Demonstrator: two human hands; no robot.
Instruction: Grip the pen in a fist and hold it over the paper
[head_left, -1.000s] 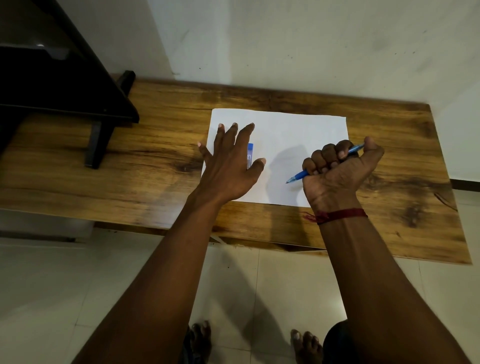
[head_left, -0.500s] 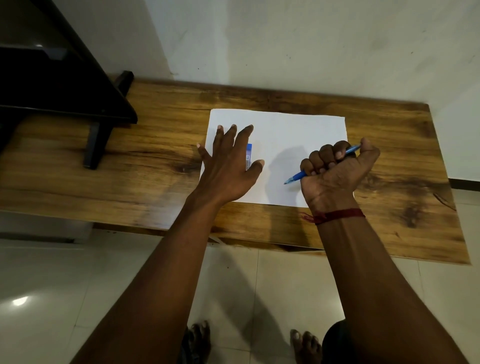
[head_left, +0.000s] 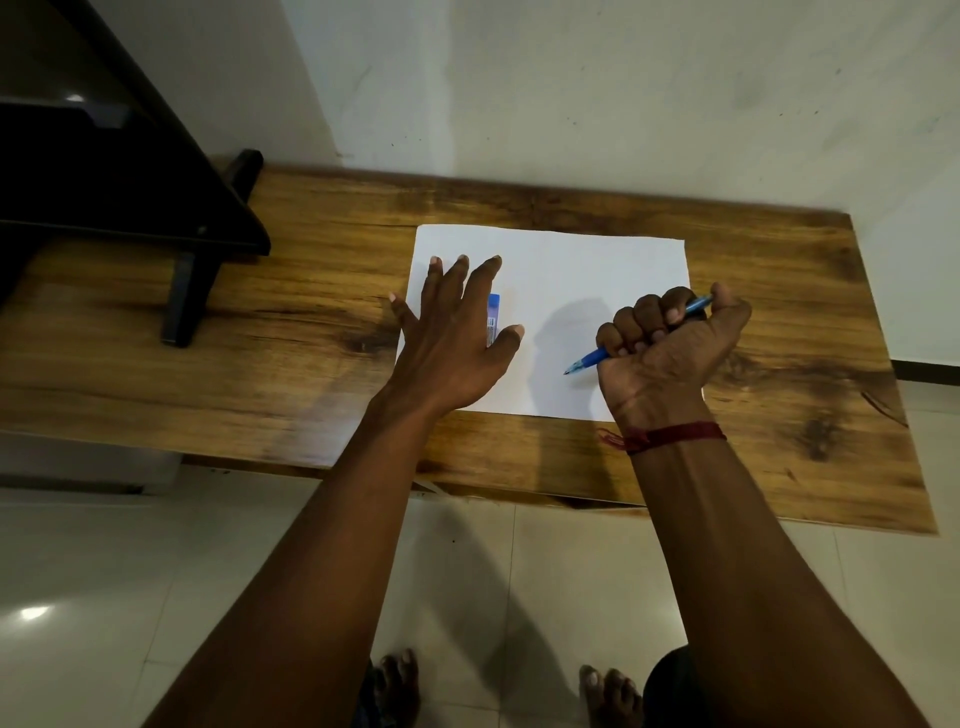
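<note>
Right hand (head_left: 670, 343) fists the pen (head_left: 587, 361); left hand (head_left: 457, 332) flat on paper (head_left: 571, 270), perhaps covering a cap (head_left: 493, 317) — sheet could slide.

Red thread wristband (head_left: 670, 436), bare forearms

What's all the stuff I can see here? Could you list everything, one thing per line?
table: one, brown wood, against the wall
sheet of paper: one, white, flat on the table
pen: one, blue, gripped in the right fist, tip pointing left over the paper
small blue thing: one, blue and white, on the paper, partly under the left fingers; cannot tell what it is
black stand: one, on the table's left end
wall: white, behind the table
floor: pale tiles
wrist thread: one, red, on the right wrist
left hand: fingers straight, on the paper's left edge
right hand: holds the pen
feet: two, bare, at the bottom edge
</note>
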